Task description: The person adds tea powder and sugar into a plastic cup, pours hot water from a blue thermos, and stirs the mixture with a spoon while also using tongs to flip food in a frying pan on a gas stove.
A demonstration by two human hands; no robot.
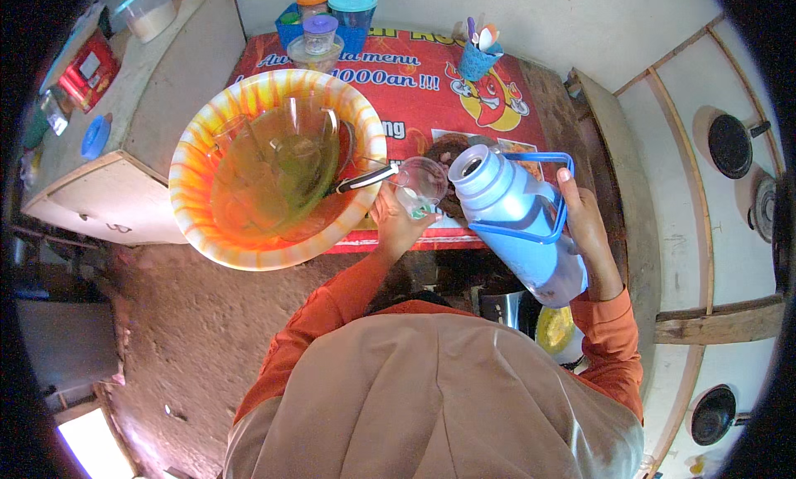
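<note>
My left hand (398, 221) is closed around a clear cup (421, 183) at the table's front edge. In my right hand (581, 208) is the blue handle of a light blue thermos flask (519, 224). The flask leans left, its mouth close to the cup's rim; no stream of liquid can be seen between them. Left of the cup is a large orange-and-white marbled basin (280, 258) with yellow-green liquid (298, 168) and clear, see-through shapes in it. A black-handled utensil (367, 178) rests over the basin's right rim; its far end is hidden.
A printed red banner (416, 109) covers the table. Behind the basin stand lidded containers (352, 18) and a blue holder (480, 62) of spoons. A wooden cabinet (124, 124) is at the left. Pans (731, 146) hang on the right wall. A yellow-patterned item (555, 330) sits below the flask.
</note>
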